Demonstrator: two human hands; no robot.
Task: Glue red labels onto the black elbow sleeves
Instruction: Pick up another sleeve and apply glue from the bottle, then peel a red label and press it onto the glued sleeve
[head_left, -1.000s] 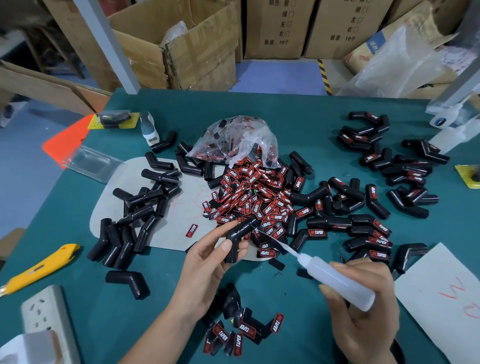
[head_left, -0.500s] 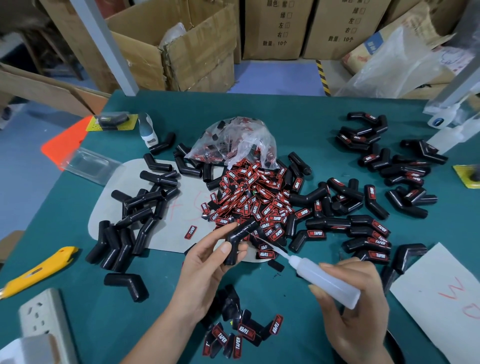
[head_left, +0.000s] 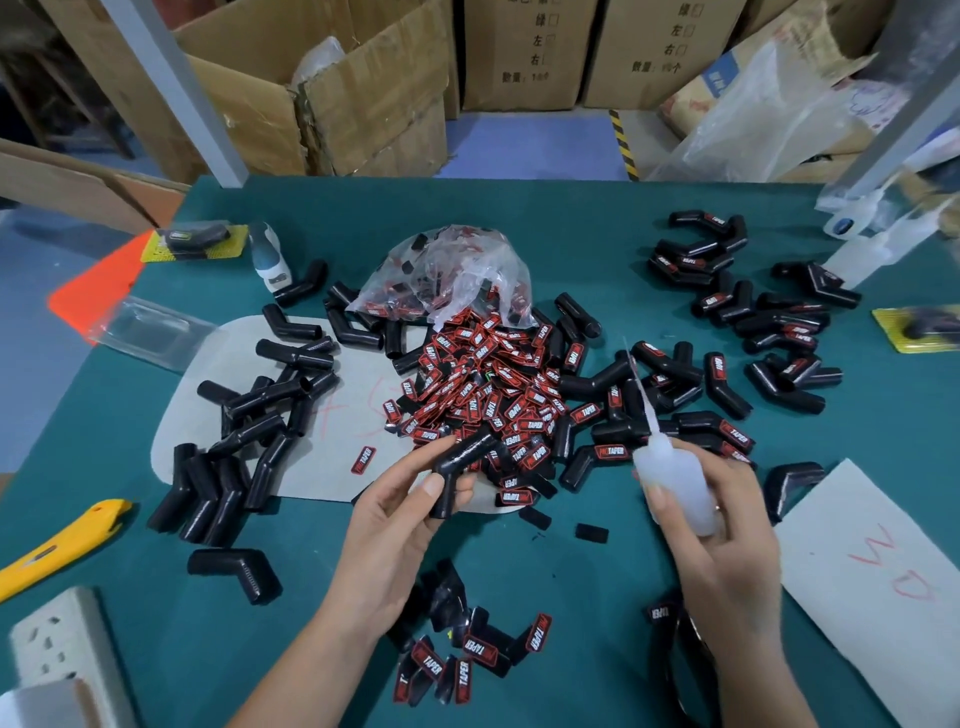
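Hands work over a teal-covered table strewn with parts in a storeroom stacked with cardboard boxes, some printed with Chinese characters. The left hand grips a black elbow sleeve between thumb and fingers, just above the near edge of a heap of red labels marked "TAPER". The right hand is closed around a translucent glue bottle, its thin nozzle pointing up and away, apart from the held sleeve. The label heap spills from a crumpled clear plastic bag at the table's centre. Unlabelled sleeves lie piled to the left on a pale grey mat; sleeves already bearing labels are scattered to the right. A small cluster of labels sits at the near edge between the forearms. A yellow utility knife and a white power strip occupy the near left corner, and a white sheet with red marks lies at the near right. Beyond the table, a blue floor with a yellow-and-black striped strip runs between the boxes, and a large clear plastic bag slumps at the right.
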